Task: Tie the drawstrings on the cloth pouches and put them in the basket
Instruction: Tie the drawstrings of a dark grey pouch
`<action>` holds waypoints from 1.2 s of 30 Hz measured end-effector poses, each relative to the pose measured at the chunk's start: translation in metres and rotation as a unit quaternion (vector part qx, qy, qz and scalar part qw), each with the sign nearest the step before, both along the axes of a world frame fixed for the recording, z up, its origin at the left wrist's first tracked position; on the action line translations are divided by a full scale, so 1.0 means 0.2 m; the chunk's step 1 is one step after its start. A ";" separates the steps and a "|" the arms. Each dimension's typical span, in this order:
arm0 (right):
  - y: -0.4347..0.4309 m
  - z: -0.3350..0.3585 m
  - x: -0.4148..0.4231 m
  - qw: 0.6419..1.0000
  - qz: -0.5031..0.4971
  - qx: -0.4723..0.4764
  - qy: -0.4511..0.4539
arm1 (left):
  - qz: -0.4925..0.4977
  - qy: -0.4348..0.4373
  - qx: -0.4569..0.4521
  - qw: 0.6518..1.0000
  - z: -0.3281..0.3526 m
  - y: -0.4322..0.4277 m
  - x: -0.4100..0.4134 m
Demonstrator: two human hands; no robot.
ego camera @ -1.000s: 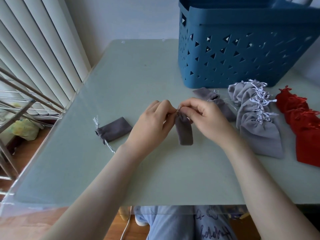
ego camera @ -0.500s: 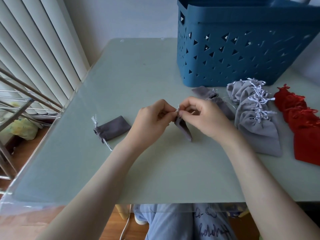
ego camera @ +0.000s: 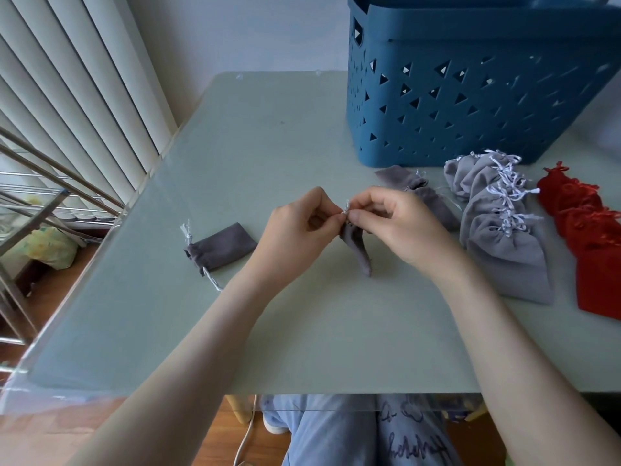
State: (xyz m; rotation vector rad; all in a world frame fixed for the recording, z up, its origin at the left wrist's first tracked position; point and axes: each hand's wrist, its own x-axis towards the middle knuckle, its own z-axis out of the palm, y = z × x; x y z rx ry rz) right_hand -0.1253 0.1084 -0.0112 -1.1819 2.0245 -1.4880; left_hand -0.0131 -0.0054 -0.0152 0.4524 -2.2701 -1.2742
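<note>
**Tabletop (ego camera: 235,331) crowded on the right, busy at the centre**

Pale green and wide, the tabletop is filling most of the view, with white blinds (ego camera: 67,95) hanging along its left side and a metal rack (ego camera: 33,200) standing below them.

A big blue basket (ego camera: 470,95) is sitting at the far right corner, its wall pierced with triangles. Just in front of it, a row of light grey pouches (ego camera: 504,260) is lying overlapped, their white strings bunched at the mouths. A row of red pouches (ego camera: 598,264) is lying beside them at the right edge. Some dark grey pouches (ego camera: 403,178) are lying between the basket and the right hand (ego camera: 400,223).

A lone pouch (ego camera: 221,245), also dark grey, is lying on the left, well apart from the rest, its mouth gathered and its strings trailing.

At the centre, the left hand (ego camera: 295,227) and the right hand are meeting over a small pouch (ego camera: 358,247). It is hanging tilted from its gathered mouth, its lower end reaching down to the tabletop.

Both hands are grasping the drawstrings (ego camera: 346,208) at that mouth, each pinching them between thumb and forefinger, fingertips nearly touching. Whether a knot is formed I cannot tell.
</note>
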 end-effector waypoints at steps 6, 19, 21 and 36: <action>-0.01 -0.01 0.01 1.000 -0.015 0.003 -0.020 | 0.017 0.013 -0.078 0.997 -0.02 0.00 -0.01; 0.02 0.04 0.00 0.980 0.076 -0.054 -0.174 | 0.025 0.140 -0.202 0.969 -0.07 -0.01 -0.01; 0.02 0.04 0.00 0.982 0.077 -0.070 -0.159 | 0.025 0.151 -0.211 0.965 -0.07 0.00 0.00; 0.01 0.00 0.00 0.996 0.002 -0.044 0.079 | 0.016 0.140 -0.265 0.954 -0.09 -0.02 0.00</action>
